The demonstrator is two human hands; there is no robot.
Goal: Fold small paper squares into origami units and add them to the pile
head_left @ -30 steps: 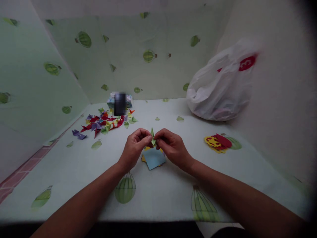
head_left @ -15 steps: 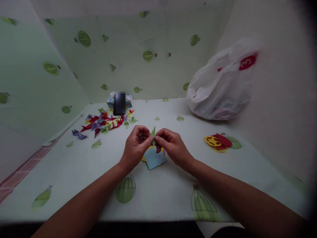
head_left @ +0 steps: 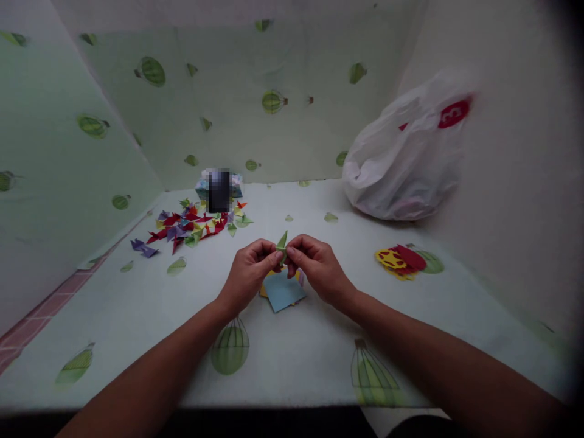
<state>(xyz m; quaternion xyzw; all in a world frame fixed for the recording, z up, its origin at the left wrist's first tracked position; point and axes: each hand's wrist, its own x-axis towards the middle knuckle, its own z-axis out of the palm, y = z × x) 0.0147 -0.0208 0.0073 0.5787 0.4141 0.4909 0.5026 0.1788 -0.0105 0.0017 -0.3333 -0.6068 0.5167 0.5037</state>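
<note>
A small folded piece of green paper [head_left: 282, 241] is pinched between my two hands, its pointed tip sticking up. My left hand [head_left: 252, 267] grips its left side with thumb and fingers. From the right, my right hand [head_left: 318, 263] pinches it the same way, and the fingertips hide its lower part. Below the hands lies a stack of square paper sheets [head_left: 284, 291], light blue on top with yellow edges showing underneath.
Many folded paper cranes [head_left: 191, 228] in mixed colours lie heaped at the back left, before a tissue box [head_left: 201, 185] and a dark pixelated object [head_left: 219, 191]. A white plastic bag [head_left: 401, 164] stands back right. Red and yellow cut-outs [head_left: 401, 261] lie on the right.
The green paper has turned in my fingers: its tip now leans to the right, and a crosswise fold shows between the fingertips. Both hands have shifted only slightly.
</note>
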